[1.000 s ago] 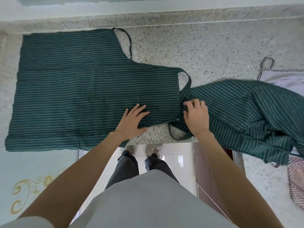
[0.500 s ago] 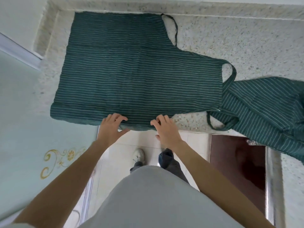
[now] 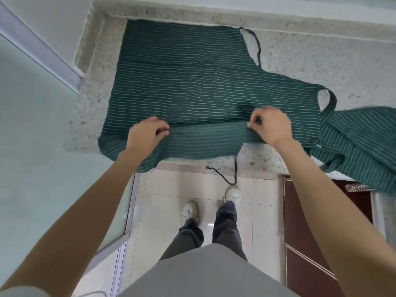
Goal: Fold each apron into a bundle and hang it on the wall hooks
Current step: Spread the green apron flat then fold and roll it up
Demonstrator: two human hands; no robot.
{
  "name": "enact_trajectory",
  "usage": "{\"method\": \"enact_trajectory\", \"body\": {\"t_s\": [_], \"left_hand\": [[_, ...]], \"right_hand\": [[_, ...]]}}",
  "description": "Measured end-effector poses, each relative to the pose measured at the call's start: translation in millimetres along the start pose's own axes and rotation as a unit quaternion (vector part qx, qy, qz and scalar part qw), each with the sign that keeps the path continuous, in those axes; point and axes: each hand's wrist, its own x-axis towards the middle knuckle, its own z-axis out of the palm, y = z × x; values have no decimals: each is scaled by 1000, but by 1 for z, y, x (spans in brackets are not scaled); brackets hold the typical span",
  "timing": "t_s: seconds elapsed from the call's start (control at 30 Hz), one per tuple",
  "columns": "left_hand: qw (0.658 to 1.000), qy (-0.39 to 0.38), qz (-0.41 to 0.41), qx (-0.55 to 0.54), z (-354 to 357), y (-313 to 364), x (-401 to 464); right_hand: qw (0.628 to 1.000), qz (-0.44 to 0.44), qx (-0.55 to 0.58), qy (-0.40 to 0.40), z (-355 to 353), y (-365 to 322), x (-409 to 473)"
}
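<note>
Green pinstriped cloth apron [image 3: 192,82] lies flat on speckled stone counter [image 3: 321,61]; your left hand [image 3: 145,136] and right hand [image 3: 270,125] pinch its near edge, folded over.

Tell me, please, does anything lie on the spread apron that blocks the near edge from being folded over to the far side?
Nothing visible does. The left hand and right hand pinch the near edge of the apron, and the cloth beyond them lies bare on the counter. The second apron lies to the right, beside it.
</note>
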Motion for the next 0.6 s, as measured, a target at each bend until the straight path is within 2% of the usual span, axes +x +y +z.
{"method": "enact_trajectory", "body": {"t_s": [0.07,0.17,0.23,0.33,0.4,0.5,0.6], "left_hand": [[998,55,-27,0,-5,8,20],[999,23,-45,-21,11,20,27],[999,-14,-28,-8,26,16,14],[997,13,24,75,42,-2,-14],[996,-12,18,83,45,-17,-28],[996,-78,-30,24,43,-43,-41],[998,-61,-5,-19,32,-66,-53]], "right_hand": [[995,69,-30,60,11,-23,7],[993,58,53,91,40,-56,-6],[999,4,42,34,60,-65,-18],[996,-25,-21,-87,82,-61,-31],[991,-42,-12,-128,89,-55,-36],[988,-60,41,-135,87,-44,-40],[989,-85,11,-123,81,-31,-41]]}}
